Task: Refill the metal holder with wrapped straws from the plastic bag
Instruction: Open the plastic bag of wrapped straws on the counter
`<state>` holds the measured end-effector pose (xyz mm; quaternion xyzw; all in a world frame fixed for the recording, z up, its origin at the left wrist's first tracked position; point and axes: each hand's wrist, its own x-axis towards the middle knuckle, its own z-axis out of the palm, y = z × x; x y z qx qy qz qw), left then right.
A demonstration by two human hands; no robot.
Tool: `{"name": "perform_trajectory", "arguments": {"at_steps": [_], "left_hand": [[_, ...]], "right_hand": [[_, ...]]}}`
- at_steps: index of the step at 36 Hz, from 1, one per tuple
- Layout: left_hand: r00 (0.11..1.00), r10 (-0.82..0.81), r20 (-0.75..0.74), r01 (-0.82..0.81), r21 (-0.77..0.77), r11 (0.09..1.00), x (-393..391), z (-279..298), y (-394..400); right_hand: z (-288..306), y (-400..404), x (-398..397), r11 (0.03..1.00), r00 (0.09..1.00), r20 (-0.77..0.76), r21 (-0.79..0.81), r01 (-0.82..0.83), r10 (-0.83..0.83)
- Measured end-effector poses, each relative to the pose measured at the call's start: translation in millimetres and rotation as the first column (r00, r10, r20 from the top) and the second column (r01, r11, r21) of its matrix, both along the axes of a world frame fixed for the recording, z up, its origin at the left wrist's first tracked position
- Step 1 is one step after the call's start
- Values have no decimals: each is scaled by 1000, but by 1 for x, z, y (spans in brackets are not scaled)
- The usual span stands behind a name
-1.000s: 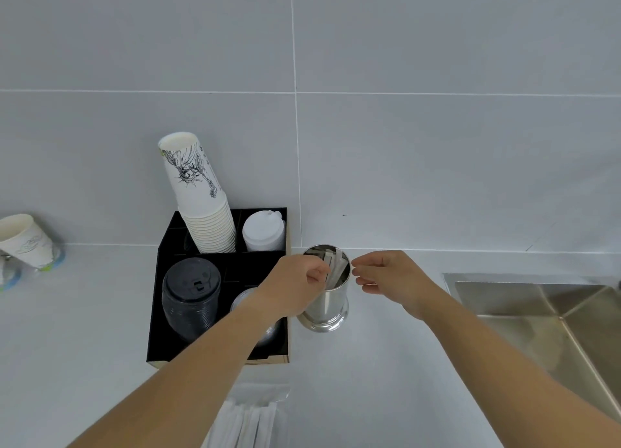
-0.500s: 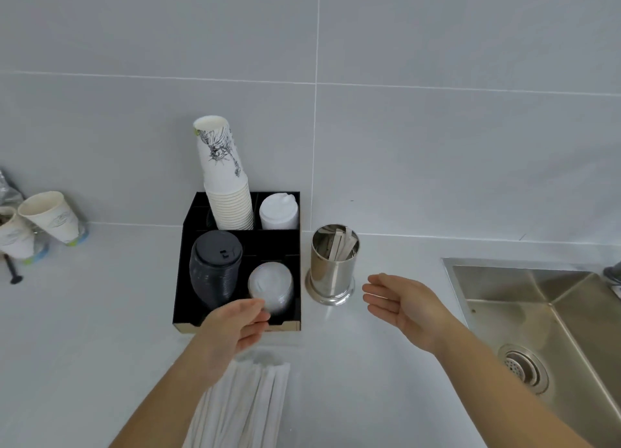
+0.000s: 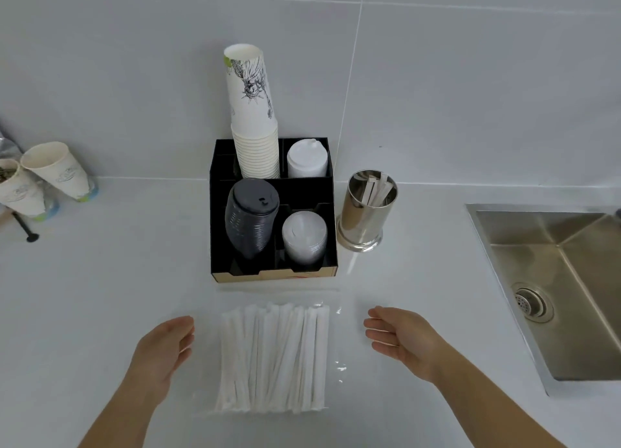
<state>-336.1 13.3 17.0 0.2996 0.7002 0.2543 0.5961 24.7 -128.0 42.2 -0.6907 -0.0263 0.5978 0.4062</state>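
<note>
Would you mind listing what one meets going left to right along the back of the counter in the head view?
Loose paper cups → black organizer holding cup and lid stacks → metal holder with a few wrapped straws → sink.

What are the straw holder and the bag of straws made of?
The holder looks like polished metal, probably stainless steel: it mirrors the counter. The bag seems thin clear plastic, glinting along its edge. The straws inside look wrapped in matte white paper.

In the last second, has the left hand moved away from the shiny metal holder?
Yes. The left hand has drawn back from the metal holder, toward the person, and now sits beside the bag of straws.
</note>
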Motion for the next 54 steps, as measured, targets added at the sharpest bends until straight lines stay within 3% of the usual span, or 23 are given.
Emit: {"name": "perform_trajectory", "arguments": {"at_steps": [6, 18, 26, 32, 38, 46, 54], "left_hand": [[986, -150, -75, 149, -28, 988, -14, -14, 5], [909, -412, -54, 406, -96, 909, -9, -24, 16], [878, -470, -94, 464, -78, 882, 3, -28, 17], [865, -498, -55, 498, -18, 867, 7, -26, 11], [893, -446, -60, 448, 42, 893, 20, -25, 1], [879, -469, -92, 475, 78, 876, 73, -17, -23], [846, -530, -57, 533, 76, 842, 147, -19, -33]], "right_hand": [[-14, -12, -38, 997, 997, 82, -80, 9, -3], [-31, 6, -86, 988, 955, 289, -155, -21, 66], [-50, 13, -92, 978, 927, 354, -198, -58, 127], [-45, 5, -86, 991, 959, 269, -119, -55, 86], [-42, -16, -72, 998, 989, 138, 29, 55, -58], [-29, -60, -25, 990, 992, 2, 54, 127, -127], [-28, -87, 37, 955, 961, 4, 116, 273, -275]]}}
